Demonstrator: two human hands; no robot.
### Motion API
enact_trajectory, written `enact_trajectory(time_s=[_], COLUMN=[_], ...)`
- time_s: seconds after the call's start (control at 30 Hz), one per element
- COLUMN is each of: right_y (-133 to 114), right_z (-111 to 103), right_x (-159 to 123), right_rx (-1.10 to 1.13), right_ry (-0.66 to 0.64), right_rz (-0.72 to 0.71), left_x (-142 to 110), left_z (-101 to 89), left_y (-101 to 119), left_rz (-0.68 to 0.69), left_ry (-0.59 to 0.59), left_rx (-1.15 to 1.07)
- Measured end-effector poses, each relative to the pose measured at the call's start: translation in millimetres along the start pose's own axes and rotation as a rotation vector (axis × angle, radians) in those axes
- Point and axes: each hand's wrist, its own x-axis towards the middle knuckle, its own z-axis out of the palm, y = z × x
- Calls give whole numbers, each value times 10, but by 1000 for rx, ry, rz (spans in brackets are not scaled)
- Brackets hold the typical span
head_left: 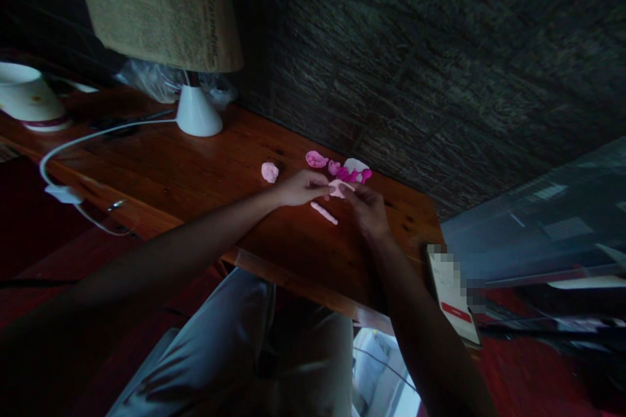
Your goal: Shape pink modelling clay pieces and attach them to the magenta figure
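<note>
Between my two hands is a flattened piece of pale pink clay [338,189], pinched at its left side by my left hand [302,187] and at its right side by my right hand [368,206]. A thin pale pink clay roll [324,213] lies on the wood just below them. To the left of my left hand sits a rounded lump of pale pink clay [269,172]. Behind my hands are a pink clay piece [316,159], some darker magenta clay [348,174] and a white piece [356,164] partly covered by it.
A lamp with a white base [199,111] and printed paper shade [161,6] stands at the back left, its white cable [98,133] running over the front edge. A paper cup [32,96] is far left. A dark brick wall [415,65] rises behind the wooden table [195,172].
</note>
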Motion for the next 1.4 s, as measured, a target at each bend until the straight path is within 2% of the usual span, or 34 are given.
enact_trajectory(time_s=[0.27, 0.5, 0.83, 1.07, 1.3, 1.4], right_y=[8, 20, 83, 88, 57, 61], right_z=[43, 40, -1, -23, -25, -16], right_x=[-9, 15, 14, 19, 10, 17], right_rx=[112, 105, 27, -50, -31, 11], right_ry=[14, 46, -23, -35, -100, -77], right_rz=[13, 19, 89, 9, 11, 28], left_x=[-14, -17, -6, 15, 10, 16], left_z=[-7, 24, 19, 21, -1, 1], left_y=[107, 70, 69, -1, -47, -52], left_rz=[23, 54, 59, 70, 70, 43], left_ry=[98, 108, 186, 176, 154, 164], left_rx=[4, 46, 30, -17, -12, -26])
